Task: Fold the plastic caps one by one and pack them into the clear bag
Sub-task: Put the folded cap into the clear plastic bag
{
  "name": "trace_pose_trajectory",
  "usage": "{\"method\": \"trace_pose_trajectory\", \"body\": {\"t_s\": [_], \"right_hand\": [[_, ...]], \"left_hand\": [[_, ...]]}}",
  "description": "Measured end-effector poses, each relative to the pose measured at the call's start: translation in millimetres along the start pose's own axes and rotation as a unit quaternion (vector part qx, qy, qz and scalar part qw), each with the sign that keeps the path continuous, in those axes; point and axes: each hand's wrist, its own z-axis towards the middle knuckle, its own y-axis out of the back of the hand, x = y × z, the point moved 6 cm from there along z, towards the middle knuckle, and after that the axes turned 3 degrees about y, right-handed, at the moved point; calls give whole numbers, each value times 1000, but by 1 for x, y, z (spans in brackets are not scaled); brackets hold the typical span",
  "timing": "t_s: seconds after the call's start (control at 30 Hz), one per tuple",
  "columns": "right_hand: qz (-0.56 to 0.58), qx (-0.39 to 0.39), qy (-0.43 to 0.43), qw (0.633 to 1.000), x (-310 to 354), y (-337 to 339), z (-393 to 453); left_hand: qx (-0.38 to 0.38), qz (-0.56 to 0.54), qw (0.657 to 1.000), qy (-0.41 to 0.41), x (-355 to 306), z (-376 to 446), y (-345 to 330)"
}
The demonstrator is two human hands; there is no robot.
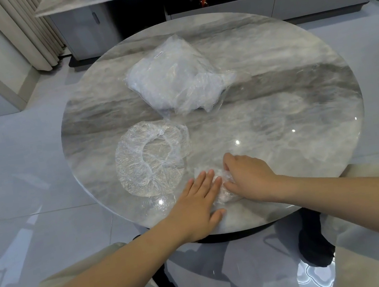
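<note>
The clear bag (172, 78) looks partly full. The flat left hand (197, 202) and curled right hand (244, 174) fold one cap (221, 188); another cap (150, 157) waits.

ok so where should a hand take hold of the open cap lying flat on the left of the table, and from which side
Probably by the gathered elastic rim, pinched on its near-right part. The open cap lies flat, opening up, so its thin film gives little to pinch, while the puckered band stands thicker. That part is closest to the left hand, which lies flat beside the right hand on the cap being folded.
</note>
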Motion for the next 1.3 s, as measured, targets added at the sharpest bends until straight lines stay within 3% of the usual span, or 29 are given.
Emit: {"method": "trace_pose_trajectory", "body": {"t_s": [0.13, 0.23, 0.33, 0.5, 0.63, 0.77, 0.9, 1.13, 1.3], "right_hand": [[-44, -149, 174, 972, 20, 17, -7], [-72, -109, 233, 964, 27, 12, -12], [-105, -24, 205, 973, 15, -4, -15], [-95, -54, 198, 974, 12, -3, -14], [-28, -32, 105, 994, 2, 2, -7], [112, 1, 11, 994, -7, -2, 1], [163, 18, -44, 985, -16, -9, 11], [44, -3, -16, 999, -11, -13, 15], [40, -11, -8, 999, -9, -11, 15]], "left_hand": [[-6, -4, 1000, 6, 1, 2, 5], [-37, -7, 999, 11, 4, 3, 13], [-64, -18, 998, 15, 7, 4, 18], [-137, -79, 987, 22, 6, 3, 26], [-217, -153, 960, 88, 11, -3, 37], [-207, -263, 928, 166, 22, 0, 35], [-187, -342, 893, 224, 34, 6, 33], [-177, -302, 911, 217, 42, 13, 30], [-177, -322, 901, 229, 43, 15, 29]]}}
